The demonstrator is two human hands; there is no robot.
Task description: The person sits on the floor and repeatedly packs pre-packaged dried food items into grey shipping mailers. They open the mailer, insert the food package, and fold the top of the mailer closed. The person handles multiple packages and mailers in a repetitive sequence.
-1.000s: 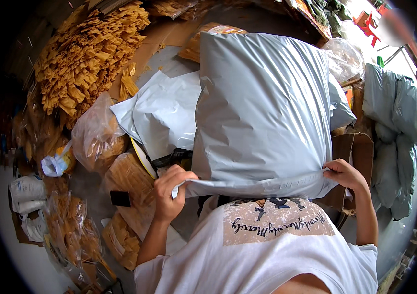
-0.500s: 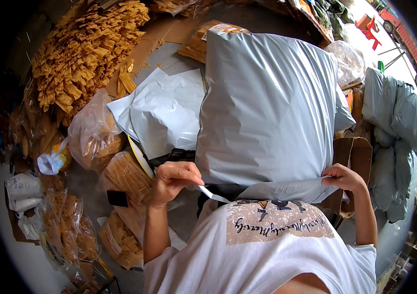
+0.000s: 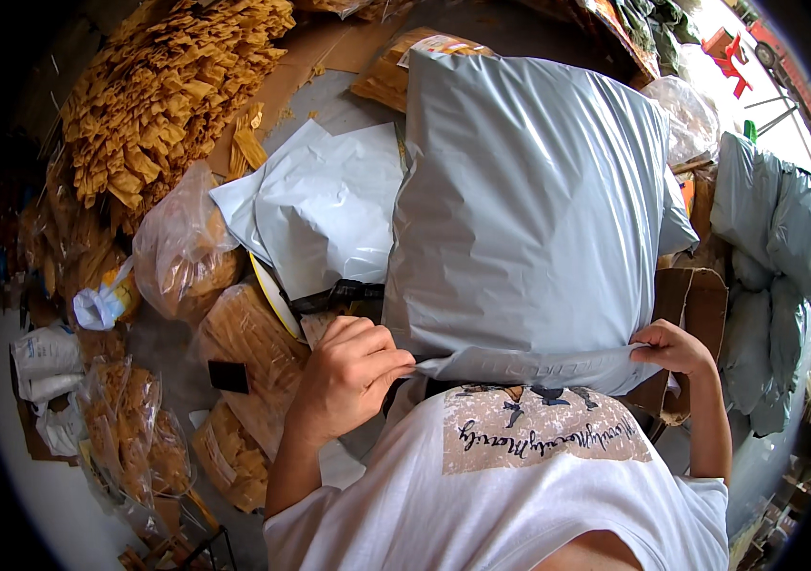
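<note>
A large, bulging grey plastic mailing bag [image 3: 529,209] stands in front of me, its near edge ending in a loose flap [image 3: 539,366] close to my shirt. At the flap's left corner my left hand [image 3: 353,366] is closed, with thumb and fingertips pinched on the plastic. My right hand [image 3: 677,347] grips the flap's right end between thumb and curled fingers. Between the two hands the flap stretches in a slightly sagging band. Whether a thin strip is also inside my left fingers is hidden.
Flat pale mailing bags [image 3: 325,205] lie left of the large bag. Beyond them rises a heap of yellow-brown crinkled sheets [image 3: 172,95]. Clear-wrapped brown packs [image 3: 248,347] lie at lower left. An open cardboard box [image 3: 686,309] and filled grey bags [image 3: 772,209] stand at right.
A white strip pulled out by my left hand no longer shows. That hand has moved slightly right and nearer, onto the flap's left corner. My right hand keeps its grip.
</note>
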